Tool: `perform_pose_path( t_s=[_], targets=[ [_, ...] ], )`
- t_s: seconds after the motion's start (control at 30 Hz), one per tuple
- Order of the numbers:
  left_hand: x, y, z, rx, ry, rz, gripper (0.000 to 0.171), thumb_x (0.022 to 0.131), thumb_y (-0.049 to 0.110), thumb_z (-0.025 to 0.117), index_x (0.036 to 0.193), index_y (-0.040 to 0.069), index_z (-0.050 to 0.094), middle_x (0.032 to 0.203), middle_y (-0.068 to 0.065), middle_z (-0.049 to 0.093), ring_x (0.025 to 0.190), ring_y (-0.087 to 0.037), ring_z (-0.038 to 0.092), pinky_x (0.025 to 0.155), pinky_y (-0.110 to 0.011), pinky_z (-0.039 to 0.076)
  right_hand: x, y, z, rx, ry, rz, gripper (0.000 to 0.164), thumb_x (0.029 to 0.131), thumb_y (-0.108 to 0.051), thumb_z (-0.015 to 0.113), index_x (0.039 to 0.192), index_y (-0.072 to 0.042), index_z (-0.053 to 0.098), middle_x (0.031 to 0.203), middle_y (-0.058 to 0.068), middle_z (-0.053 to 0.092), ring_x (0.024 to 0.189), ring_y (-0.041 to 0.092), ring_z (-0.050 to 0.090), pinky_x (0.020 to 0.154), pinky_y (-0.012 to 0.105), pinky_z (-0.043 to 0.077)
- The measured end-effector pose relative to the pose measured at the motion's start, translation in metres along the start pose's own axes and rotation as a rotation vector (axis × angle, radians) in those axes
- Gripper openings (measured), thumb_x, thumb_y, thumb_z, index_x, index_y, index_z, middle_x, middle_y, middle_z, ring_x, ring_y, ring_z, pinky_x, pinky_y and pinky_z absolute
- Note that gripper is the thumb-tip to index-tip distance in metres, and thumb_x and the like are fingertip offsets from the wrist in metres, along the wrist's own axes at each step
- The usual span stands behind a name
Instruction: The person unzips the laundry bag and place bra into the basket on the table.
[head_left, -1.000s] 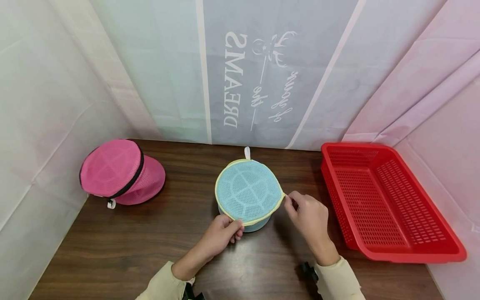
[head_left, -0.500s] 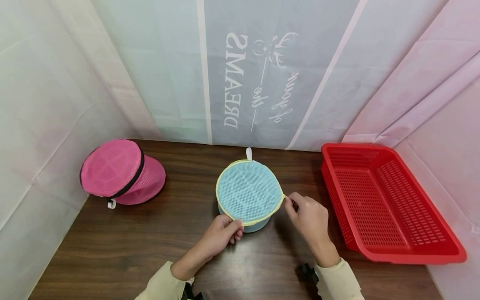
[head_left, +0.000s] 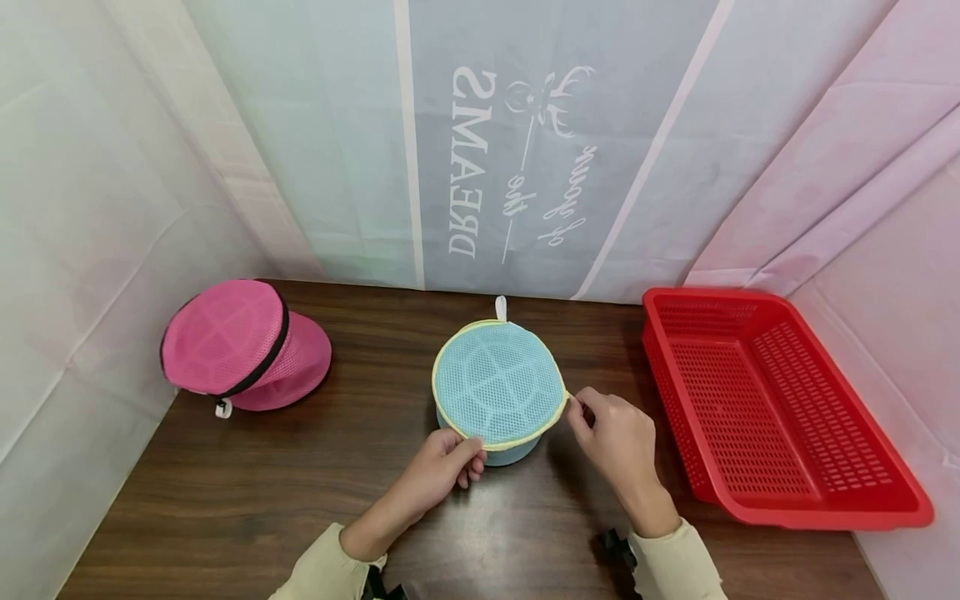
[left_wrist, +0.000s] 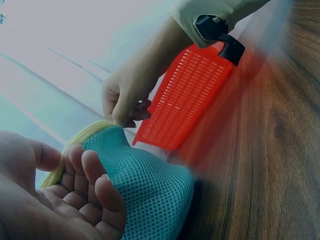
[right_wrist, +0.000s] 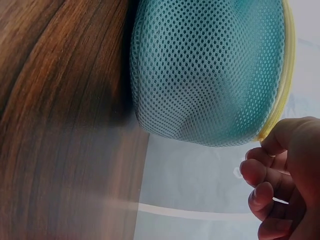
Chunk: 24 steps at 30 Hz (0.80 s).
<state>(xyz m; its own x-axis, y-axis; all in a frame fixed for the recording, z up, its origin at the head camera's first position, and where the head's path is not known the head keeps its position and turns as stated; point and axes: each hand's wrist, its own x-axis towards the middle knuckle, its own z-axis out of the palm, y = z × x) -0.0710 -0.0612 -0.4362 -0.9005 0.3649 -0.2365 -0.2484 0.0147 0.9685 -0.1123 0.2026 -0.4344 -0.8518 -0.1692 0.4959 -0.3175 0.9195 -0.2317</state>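
The right hand (head_left: 618, 429) pinches the yellow edge (right_wrist: 289, 60) at its right side; the left hand (head_left: 442, 468) pinches it at the near side. Both thus touch the round blue mesh bag (head_left: 498, 379), which stands on the table (head_left: 262, 483), forward-left of the right hand, forward-right of the left, no long axis evident.

Blue bag (head_left: 498, 383) has room left, basket (head_left: 825, 514) blocking right.
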Motion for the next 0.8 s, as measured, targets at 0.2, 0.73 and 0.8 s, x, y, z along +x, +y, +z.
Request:
perform_pose_path(
  t_s=[0.2,0.73,0.8],
  targets=[
    [0.001,-0.001,-0.001,-0.020,0.023,0.001,0.032,0.107,0.016,0.048,0.092,-0.009,0.061,0.075,0.000,0.058,0.069,-0.010,0.056,0.059,-0.020,0.048,-0.001,-0.003,-0.003,0.007,-0.011,-0.009,0.021,0.087,-0.014,0.068,0.067,-0.018,0.061,0.052,-0.008,0.037,0.047,0.009,0.031,0.041,0.025,0.027],
    [0.003,-0.005,-0.004,-0.089,0.055,0.027,0.045,0.112,0.028,0.037,0.090,-0.004,0.059,0.076,-0.002,0.056,0.069,-0.013,0.057,0.059,-0.020,0.048,-0.005,-0.010,-0.007,0.044,-0.005,-0.072,0.029,0.083,-0.012,0.065,0.061,-0.023,0.051,0.053,-0.011,0.032,0.048,0.006,0.027,0.041,0.024,0.024],
    [0.003,-0.005,-0.004,-0.082,0.049,0.027,0.044,0.112,0.028,0.038,0.090,-0.004,0.059,0.076,-0.002,0.057,0.069,-0.013,0.057,0.059,-0.020,0.048,-0.005,-0.011,-0.007,0.045,-0.005,-0.076,0.028,0.083,-0.012,0.065,0.061,-0.023,0.050,0.053,-0.011,0.032,0.048,0.006,0.027,0.041,0.024,0.024]
  ],
)
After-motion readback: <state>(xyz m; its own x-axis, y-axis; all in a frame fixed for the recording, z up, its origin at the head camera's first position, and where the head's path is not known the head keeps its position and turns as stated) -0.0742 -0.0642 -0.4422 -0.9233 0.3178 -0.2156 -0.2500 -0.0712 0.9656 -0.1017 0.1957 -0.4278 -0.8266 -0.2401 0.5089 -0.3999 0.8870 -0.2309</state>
